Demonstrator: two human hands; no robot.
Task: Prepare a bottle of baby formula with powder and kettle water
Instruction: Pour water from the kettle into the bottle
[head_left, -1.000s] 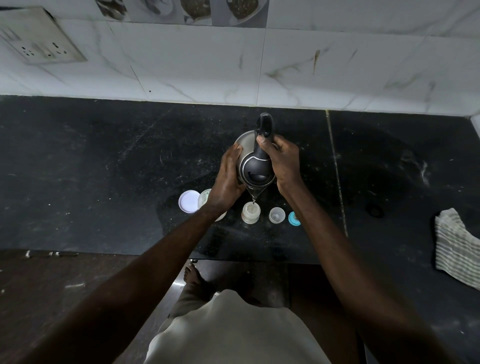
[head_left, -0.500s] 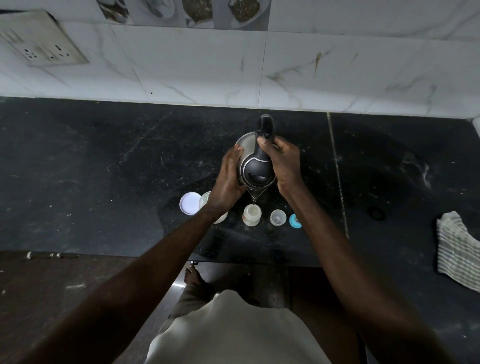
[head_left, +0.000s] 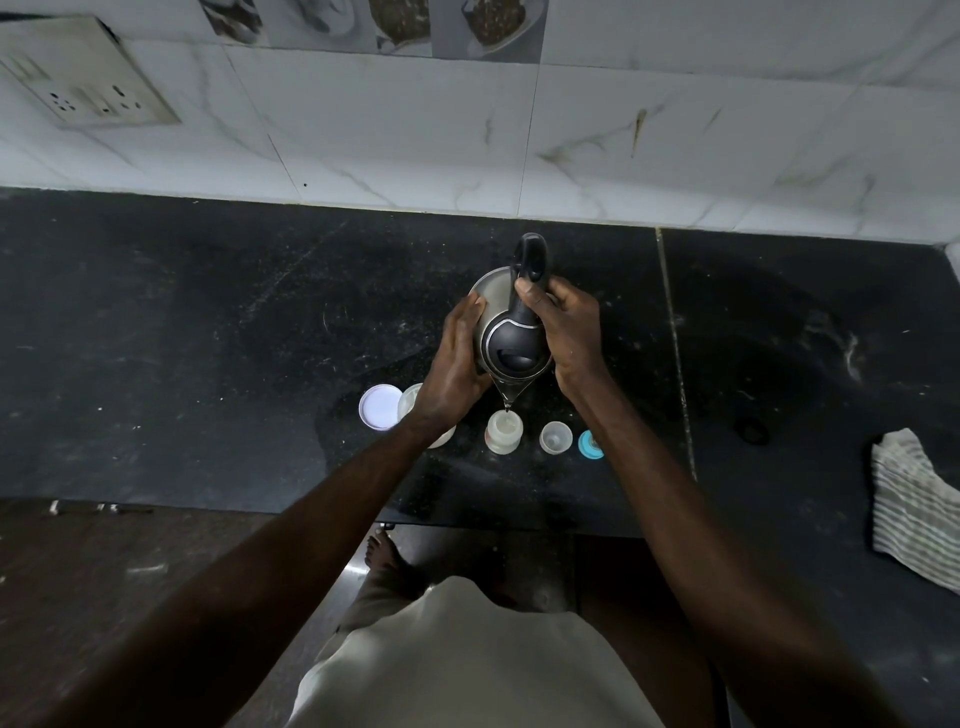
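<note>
Kettle still tipped over small clear bottle, right hand gripping black handle, left hand flat against steel side

Tilted kettle over open bottle

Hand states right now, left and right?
Left hand: open, pressed flat against the kettle.
Right hand: closed around the kettle's handle.

Bare forearms, cream garment, one bare foot
</note>
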